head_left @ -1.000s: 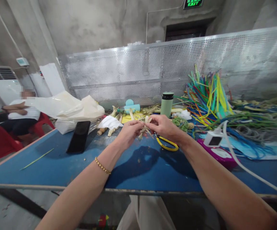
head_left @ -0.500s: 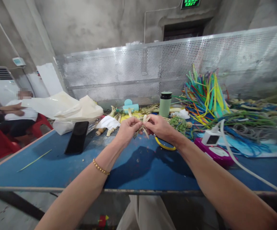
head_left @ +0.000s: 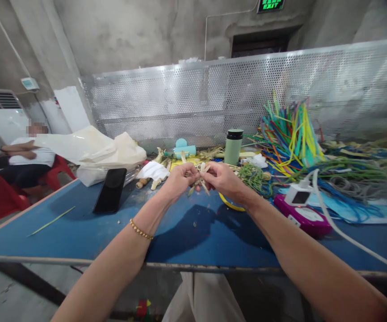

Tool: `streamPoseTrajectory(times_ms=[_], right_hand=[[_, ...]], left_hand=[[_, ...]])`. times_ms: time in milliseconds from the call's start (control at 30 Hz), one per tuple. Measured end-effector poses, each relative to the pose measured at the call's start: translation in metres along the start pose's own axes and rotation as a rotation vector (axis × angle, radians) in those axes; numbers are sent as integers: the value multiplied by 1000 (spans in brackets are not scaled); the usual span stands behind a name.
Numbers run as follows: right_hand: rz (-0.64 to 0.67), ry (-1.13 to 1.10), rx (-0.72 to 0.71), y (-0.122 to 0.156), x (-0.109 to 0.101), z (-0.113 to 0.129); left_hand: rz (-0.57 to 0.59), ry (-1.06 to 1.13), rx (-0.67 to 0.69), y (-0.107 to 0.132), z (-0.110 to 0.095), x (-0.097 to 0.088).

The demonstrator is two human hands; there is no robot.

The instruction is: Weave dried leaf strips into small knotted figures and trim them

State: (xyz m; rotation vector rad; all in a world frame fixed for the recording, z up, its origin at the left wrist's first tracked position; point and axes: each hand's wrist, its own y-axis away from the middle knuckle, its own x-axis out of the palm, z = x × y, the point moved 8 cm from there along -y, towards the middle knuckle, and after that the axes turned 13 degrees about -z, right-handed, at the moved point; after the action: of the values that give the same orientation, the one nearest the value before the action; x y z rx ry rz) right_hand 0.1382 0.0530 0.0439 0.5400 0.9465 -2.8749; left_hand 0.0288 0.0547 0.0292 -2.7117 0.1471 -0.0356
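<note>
Over the blue table my two hands meet, pinching pale straw-coloured leaf strips. My left hand closes its thumb and forefinger on one side of the strips. On the other side my right hand grips them with its fingertips. Some strip ends point up between the hands and others hang below. How the strips are joined is too small to make out. Just under my right wrist lies a yellow ring-shaped thing, partly hidden by that hand.
Left of my hands are a black phone, a white cloth and a plastic bag. Behind stands a green bottle. On the right are coloured strips, green cord and a purple power strip with a white cable. A person sits far left.
My view has shifted slightly, moving the scene a little rightward. Both hands stay together on the strips; my left fingers have moved a little, showing more of the strips below.
</note>
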Motion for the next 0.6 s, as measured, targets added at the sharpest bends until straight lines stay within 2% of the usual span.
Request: streamPoseTrajectory(times_ms=[167,333,600], right_hand=[[-43,32,20,-2,-5,0],[-49,71,-32,-2,-8,6],[-101,-29,28,0,-14,6]], left_hand=[[15,1,-43,1,3,1],[47,69,-127,1,11,4],[-123,211,-134,-1,8,-5]])
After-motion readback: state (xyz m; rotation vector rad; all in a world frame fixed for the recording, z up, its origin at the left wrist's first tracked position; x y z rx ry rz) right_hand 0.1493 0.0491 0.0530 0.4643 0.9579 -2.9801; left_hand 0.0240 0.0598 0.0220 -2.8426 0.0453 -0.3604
